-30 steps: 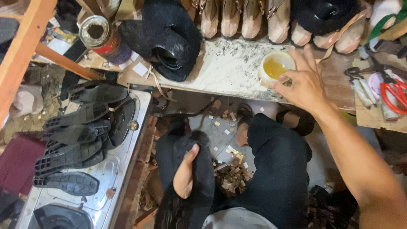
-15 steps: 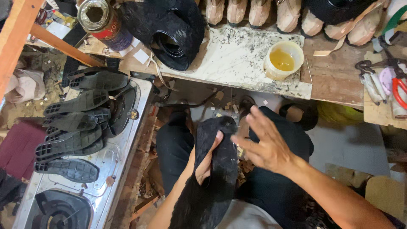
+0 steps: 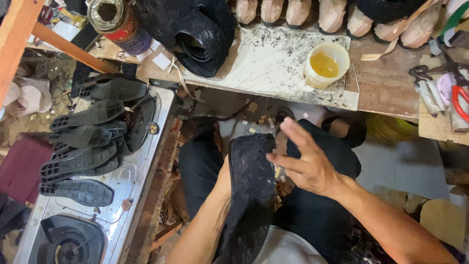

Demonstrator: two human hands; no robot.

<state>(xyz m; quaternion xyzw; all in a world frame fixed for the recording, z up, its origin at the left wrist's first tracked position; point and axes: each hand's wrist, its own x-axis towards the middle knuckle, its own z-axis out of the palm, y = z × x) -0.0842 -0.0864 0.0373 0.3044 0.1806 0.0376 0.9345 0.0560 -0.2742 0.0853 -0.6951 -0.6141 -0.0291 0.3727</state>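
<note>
A black lace shoe upper [image 3: 251,195] rests over my lap, sole side toward me. My left hand [image 3: 225,171] is mostly hidden behind it and grips it from the left side. My right hand [image 3: 305,159] hovers at the shoe's right edge with fingers spread, fingertips touching its rim near the toe. A small white cup of yellow glue [image 3: 326,63] stands on the workbench [image 3: 273,58] above. More black lace shoes [image 3: 195,29] lie on the bench at the upper left.
Several black rubber soles [image 3: 88,142] are piled on a metal gas stove [image 3: 127,195] at the left. A tin can [image 3: 117,22] stands at the top left. Beige shoe lasts [image 3: 312,12] line the back of the bench. Red-handled scissors [image 3: 459,100] lie at the right.
My right hand left the glue cup and came down to the shoe. The shoe was lifted and turned up over my lap.
</note>
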